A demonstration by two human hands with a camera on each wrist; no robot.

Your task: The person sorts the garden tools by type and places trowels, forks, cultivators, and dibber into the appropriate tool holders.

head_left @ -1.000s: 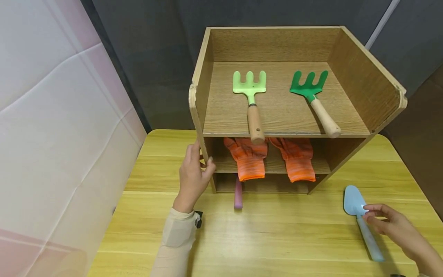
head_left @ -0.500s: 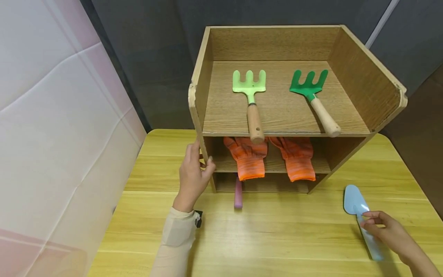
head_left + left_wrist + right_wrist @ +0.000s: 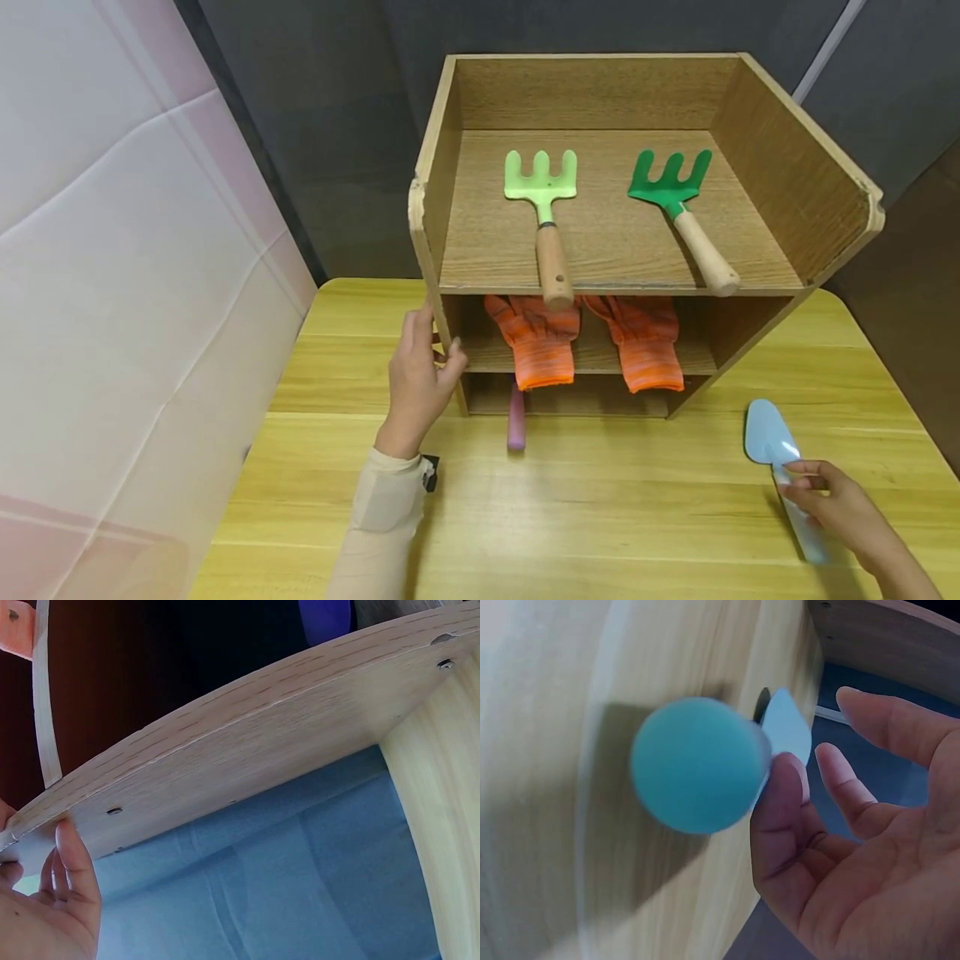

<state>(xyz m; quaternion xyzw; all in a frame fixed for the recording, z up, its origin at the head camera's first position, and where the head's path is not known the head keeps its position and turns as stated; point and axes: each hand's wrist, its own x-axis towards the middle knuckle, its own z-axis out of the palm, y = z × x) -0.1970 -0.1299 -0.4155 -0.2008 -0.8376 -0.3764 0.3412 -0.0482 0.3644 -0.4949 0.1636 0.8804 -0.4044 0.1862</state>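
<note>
A pale blue trowel point(image 3: 768, 433) lies on the yellow wood-grain table. My right hand point(image 3: 843, 504) is over its handle near the neck. In the right wrist view, one fingertip overlaps the trowel blade point(image 3: 787, 727) by the neck, while other fingers point(image 3: 885, 727) stand apart from it. The round handle end point(image 3: 697, 765) looms close to that camera. At the left, my left hand point(image 3: 420, 375) grips the front edge of the side panel of a wooden shelf point(image 3: 438, 250). The left wrist view has its fingers point(image 3: 75, 855) on the panel's outer face.
On top of the shelf lie a light green hand rake point(image 3: 542, 187) and a dark green hand rake point(image 3: 667, 187). Two orange gloves point(image 3: 546, 358) hang over the middle shelf's edge. A pink handle point(image 3: 517, 425) sticks out from the bottom level.
My right hand has shifted slightly left and toward me, from the trowel's neck onto the top of its handle. The left hand, shelf and trowel stay in place.
</note>
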